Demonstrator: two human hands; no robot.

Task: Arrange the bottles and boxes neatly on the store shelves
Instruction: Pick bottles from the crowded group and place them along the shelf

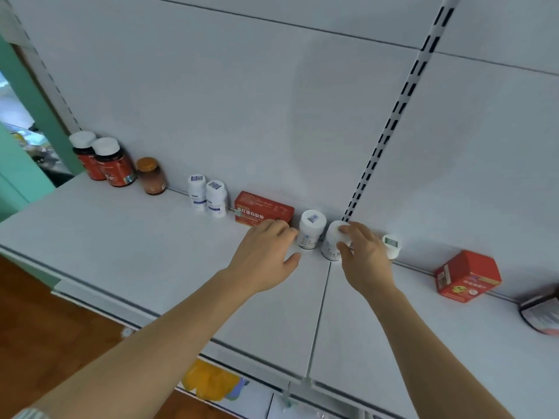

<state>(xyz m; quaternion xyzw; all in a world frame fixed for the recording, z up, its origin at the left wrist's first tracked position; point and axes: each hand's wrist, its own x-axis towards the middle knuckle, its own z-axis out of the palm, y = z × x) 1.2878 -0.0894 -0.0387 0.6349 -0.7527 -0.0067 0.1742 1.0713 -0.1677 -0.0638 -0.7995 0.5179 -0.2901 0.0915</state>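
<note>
Hands: right hand grips white bottle by cap and side; left hand relaxed, holding nothing, beside twin bottle | step: aligning pair | next: likely nudge gripped bottle leftward, flush with twin, beyond which sits red box.

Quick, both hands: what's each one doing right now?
Left hand: open, holding nothing, fingertips by the red box.
Right hand: gripping the white bottle at its cap.
</note>
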